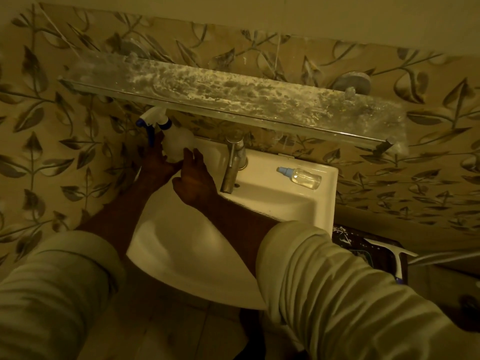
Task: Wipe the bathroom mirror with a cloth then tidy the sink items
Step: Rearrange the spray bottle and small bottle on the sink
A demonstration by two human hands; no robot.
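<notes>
A clear spray bottle (174, 141) with a white and blue trigger head stands on the back left corner of the white sink (306, 203). My left hand (155, 165) wraps around its lower body from the left. My right hand (194, 180) rests against the bottle's right side, fingers spread. A small clear pump bottle (302, 177) with a light blue cap lies on its side on the sink's back right ledge. No cloth or mirror shows in view.
A dusty, stained glass shelf (233, 94) hangs just above the sink, over the metal tap (233, 162). Leaf-patterned tiles cover the wall. A white squeegee (394, 258) lies on a dark surface right of the sink.
</notes>
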